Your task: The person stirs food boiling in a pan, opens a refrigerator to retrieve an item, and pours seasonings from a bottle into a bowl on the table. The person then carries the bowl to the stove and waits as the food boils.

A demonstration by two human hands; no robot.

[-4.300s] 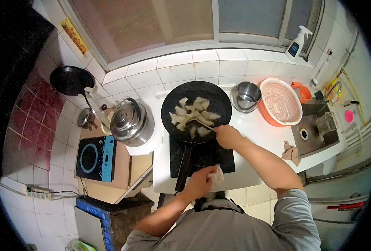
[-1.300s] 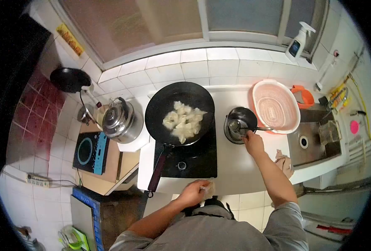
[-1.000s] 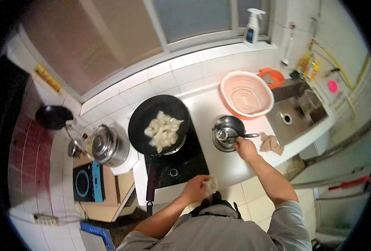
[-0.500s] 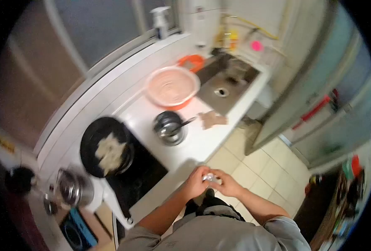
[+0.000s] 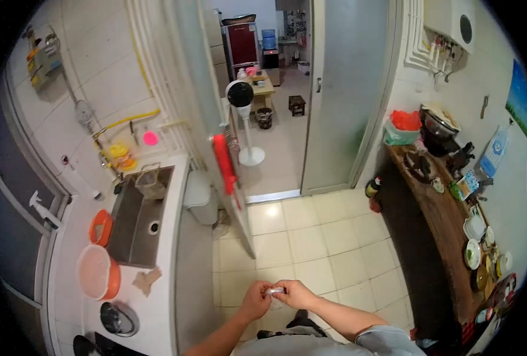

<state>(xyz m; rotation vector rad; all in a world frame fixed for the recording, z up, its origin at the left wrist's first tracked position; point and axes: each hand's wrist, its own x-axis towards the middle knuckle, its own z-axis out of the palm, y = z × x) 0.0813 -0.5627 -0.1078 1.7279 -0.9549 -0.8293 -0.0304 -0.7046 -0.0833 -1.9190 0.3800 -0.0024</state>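
In front of my body, over the tiled floor, my left hand (image 5: 255, 301) and my right hand (image 5: 297, 295) come together. Between their fingertips is a small, shiny, clear-and-whitish object (image 5: 274, 292). Both hands are closed on it, left and right. Its exact kind is too small to make out, and the fingers cover part of it.
On the left, the white counter (image 5: 159, 296) bears a metal pot (image 5: 118, 318), a brown cloth (image 5: 147, 281), a pink-and-orange basin (image 5: 97, 273) and a sink (image 5: 134, 237). A door with a red handle (image 5: 223, 163) stands ajar ahead. A long wooden counter (image 5: 435, 219) with dishes runs along the right.
My view has turned right, from the stove and counter towards the doorway. The pan with pale food has left view. Both hands still hold the small object together.
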